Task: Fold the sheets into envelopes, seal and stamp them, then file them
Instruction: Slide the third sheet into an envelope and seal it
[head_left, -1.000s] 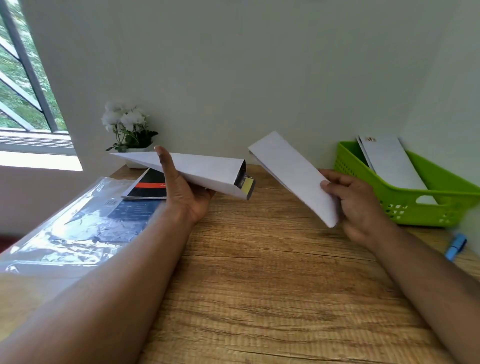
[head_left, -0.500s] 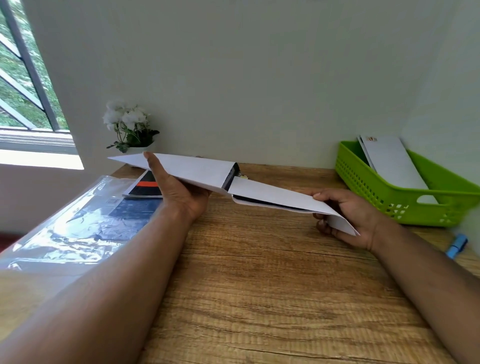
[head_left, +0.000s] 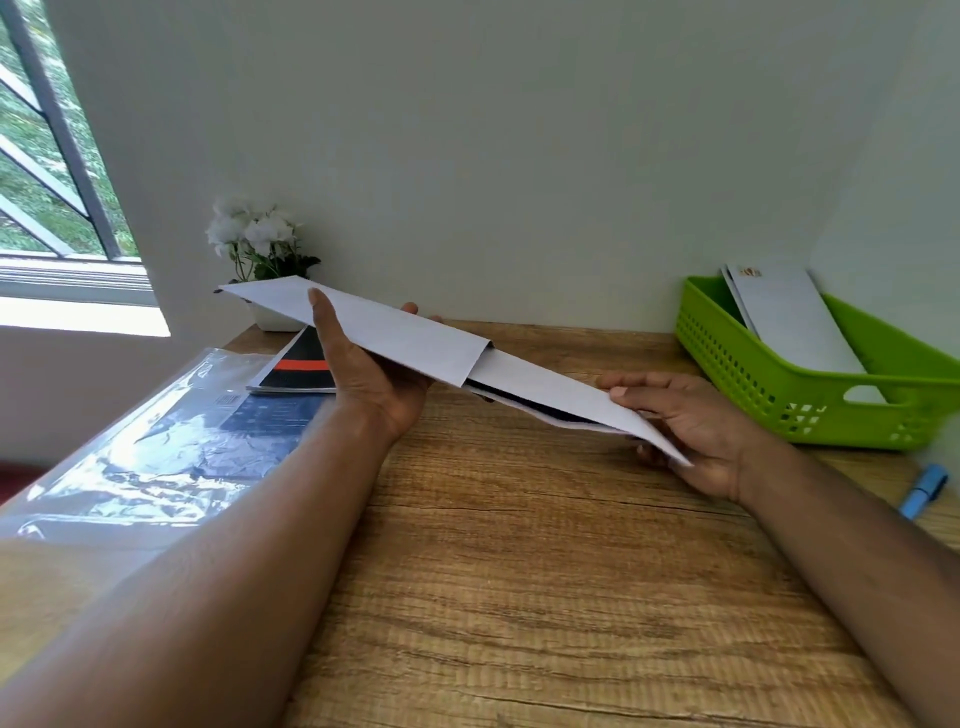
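Envelope (head_left: 395, 332) held in the air above the wooden desk (head_left: 519, 571), gripped by the left hand (head_left: 374, 379); the thumb lies straight across its top face, fingertips curl up over the far edge, so the fingers are wrapped round it; its open mouth faces right, toward the other hand. Folded sheet (head_left: 561, 395) held by the right hand (head_left: 696, 431), thumb pressed on top and fingers curled beneath, pinching its near end; the far end of the sheet sits inside the envelope's mouth, the rest still outside; a dark gap shows between the sheet's layers just left of the right thumb.

Beyond the right-hand fingers, toward the wall, stands a green basket (head_left: 779, 384) with white envelopes (head_left: 789, 317) leaning in it, well apart from the sheet; nearer than the basket and right of the right wrist lies a blue marker (head_left: 922, 491) on the desk. Under and behind the left-hand fingers lies a black booklet (head_left: 296, 369) with a red stripe; a clear plastic sleeve (head_left: 156, 441) spreads out left of the left forearm, partly overlapping the booklet; past the left thumb, at the wall, a small pot of white flowers (head_left: 254, 239) stands just behind the envelope's far tip; a window (head_left: 52, 182) is further left. Nothing lies between the two hands except bare desk below the paper.
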